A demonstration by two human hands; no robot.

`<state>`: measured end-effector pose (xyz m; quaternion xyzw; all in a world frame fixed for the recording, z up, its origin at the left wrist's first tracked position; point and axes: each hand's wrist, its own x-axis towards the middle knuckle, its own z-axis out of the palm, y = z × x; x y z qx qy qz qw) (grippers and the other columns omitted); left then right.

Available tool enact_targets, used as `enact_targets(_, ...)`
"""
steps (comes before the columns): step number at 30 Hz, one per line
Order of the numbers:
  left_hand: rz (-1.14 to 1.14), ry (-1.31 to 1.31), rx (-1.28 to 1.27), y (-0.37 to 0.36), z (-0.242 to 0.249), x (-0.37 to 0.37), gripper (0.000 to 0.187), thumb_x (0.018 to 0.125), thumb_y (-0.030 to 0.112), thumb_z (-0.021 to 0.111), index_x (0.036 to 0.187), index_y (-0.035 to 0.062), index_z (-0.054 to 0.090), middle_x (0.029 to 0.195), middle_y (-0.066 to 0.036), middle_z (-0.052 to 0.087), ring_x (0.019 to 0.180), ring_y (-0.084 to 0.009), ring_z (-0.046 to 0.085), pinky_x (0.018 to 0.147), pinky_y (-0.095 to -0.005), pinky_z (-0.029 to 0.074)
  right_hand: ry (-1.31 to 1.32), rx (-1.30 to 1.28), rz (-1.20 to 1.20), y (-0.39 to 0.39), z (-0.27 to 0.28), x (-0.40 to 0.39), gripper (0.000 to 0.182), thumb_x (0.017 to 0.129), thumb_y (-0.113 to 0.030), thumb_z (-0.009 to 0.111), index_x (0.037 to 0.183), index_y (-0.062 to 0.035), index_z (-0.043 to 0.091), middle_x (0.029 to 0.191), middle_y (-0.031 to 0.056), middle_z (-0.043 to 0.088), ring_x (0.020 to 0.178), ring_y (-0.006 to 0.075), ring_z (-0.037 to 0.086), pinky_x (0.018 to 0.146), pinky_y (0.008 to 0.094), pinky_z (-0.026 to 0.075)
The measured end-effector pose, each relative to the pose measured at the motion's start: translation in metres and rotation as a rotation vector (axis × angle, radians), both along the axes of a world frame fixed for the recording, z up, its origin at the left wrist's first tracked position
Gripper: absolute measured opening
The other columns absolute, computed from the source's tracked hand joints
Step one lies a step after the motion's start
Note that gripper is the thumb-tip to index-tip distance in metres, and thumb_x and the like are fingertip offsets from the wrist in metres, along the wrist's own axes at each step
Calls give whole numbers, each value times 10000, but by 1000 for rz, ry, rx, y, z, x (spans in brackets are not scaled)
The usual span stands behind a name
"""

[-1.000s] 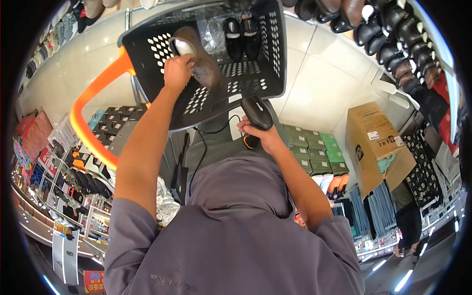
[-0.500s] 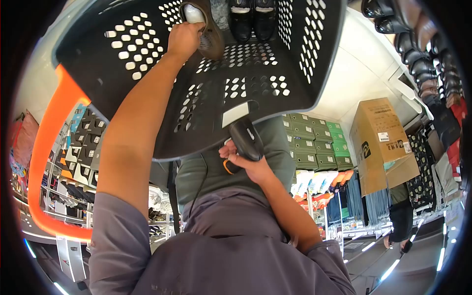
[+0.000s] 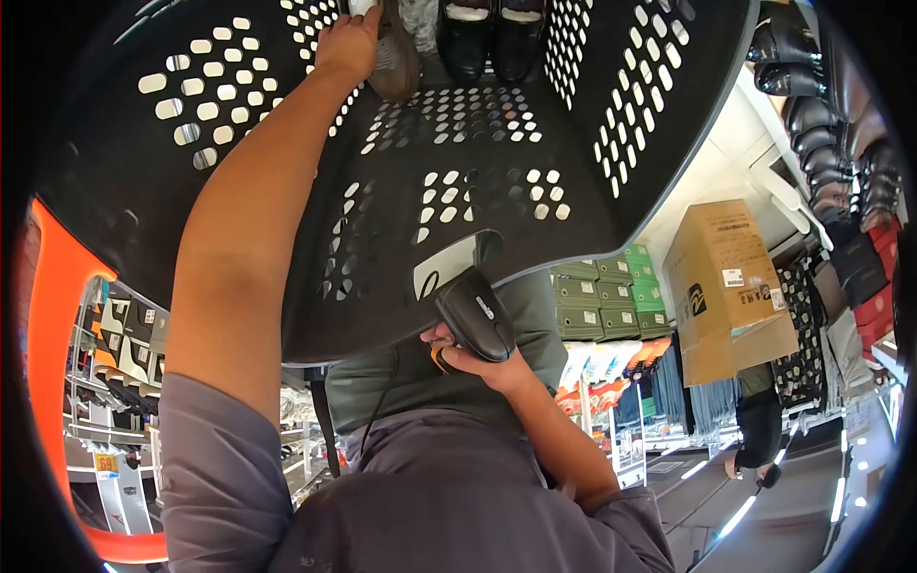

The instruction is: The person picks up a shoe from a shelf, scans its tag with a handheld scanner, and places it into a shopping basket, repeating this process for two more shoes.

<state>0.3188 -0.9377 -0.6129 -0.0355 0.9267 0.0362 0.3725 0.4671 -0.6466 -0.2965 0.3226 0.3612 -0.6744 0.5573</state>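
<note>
My left hand (image 3: 346,48) reaches deep into a large black perforated shopping basket (image 3: 583,229). Its fingers are closed at the opening of a brown shoe (image 3: 396,69), whose upper end is cut off by the frame's edge. Something whitish shows inside that shoe. To its right in the basket, a pair of black shoes (image 3: 465,46) stands side by side. My right hand (image 3: 487,371) is wrapped round the grip of a black handheld barcode scanner (image 3: 475,315), just outside the basket's near rim. The scanner's head points up toward a pale patch (image 3: 441,267) at that rim.
An orange basket handle (image 3: 57,296) curves down the left side. On the right are stacked green shoe boxes (image 3: 602,296), a tall cardboard box (image 3: 731,286) and racks of dark shoes (image 3: 812,124). A thin dark cable (image 3: 377,411) hangs by my lap. A person (image 3: 759,425) is behind.
The basket looks larger and nearer, its sides spreading outward. My left hand and the brown shoe sit higher in view; the scanner in my right hand sits slightly lower.
</note>
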Motion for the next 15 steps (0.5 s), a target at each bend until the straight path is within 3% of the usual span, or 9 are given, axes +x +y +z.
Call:
enact_targets(4, 50, 74, 39, 3, 1, 1, 619, 773, 19, 607, 1356, 132, 434, 1216, -83, 608, 1163, -285, 539, 933, -437, 475, -48, 51, -22, -2, 7, -1, 298, 817, 27, 698, 1097, -29, 611, 1059, 94, 661, 1044, 180, 618, 873, 326, 498)
enact_targets(7, 80, 65, 7, -3, -4, -7, 386, 805, 34, 540, 1187, 89, 546, 1146, -96, 643, 1115, -303, 563, 884, -408, 512, 16, 54, -37, -4, 3, 2, 319, 817, 15, 705, 1117, -26, 605, 1051, 86, 663, 996, 150, 611, 810, 302, 503)
enact_targets(8, 87, 29, -14, -3, -6, -8, 271, 890, 87, 454, 1142, 59, 549, 1088, -128, 670, 1068, -301, 621, 835, -436, 536, 30, 50, -30, -3, 1, 2, 319, 817, 15, 705, 1117, -26, 605, 1051, 86, 663, 996, 150, 611, 810, 302, 503)
enact_targets(10, 185, -110, 2, -6, -13, -15, 273, 893, 74, 454, 1149, 37, 542, 1094, -140, 669, 1016, -318, 654, 821, -456, 543, 45, 79, 50, -3, 0, 1, 337, 815, 2, 714, 1132, -27, 603, 1041, 80, 667, 972, 136, 606, 805, 292, 499)
enact_targets(12, 248, -70, 26, -9, -22, -13, 265, 879, 71, 475, 1128, 51, 565, 1056, -165, 674, 970, -344, 668, 820, -459, 539, 73, 139, 133, -2, 2, -4, 373, 803, -25, 738, 1150, -25, 599, 1025, 68, 672, 954, 128, 609, 791, 283, 504)
enact_targets(14, 263, -112, 51, -11, -22, -14, 346, 827, 211, 692, 1134, 99, 580, 1084, -136, 665, 1016, -316, 642, 846, -423, 531, 160, 218, 234, -3, 1, -5, 399, 790, -52, 762, 1154, -24, 602, 999, 53, 677, 895, 116, 618, 729, 271, 515)
enact_targets(15, 281, -86, 52, -10, -20, -14, 316, 821, 189, 688, 1115, 109, 603, 1056, -144, 671, 1002, -323, 643, 844, -425, 528, 159, 218, 235, -3, 1, -3, 399, 790, -52, 762, 1154, -24, 602, 999, 53, 677, 895, 116, 618, 729, 271, 515)
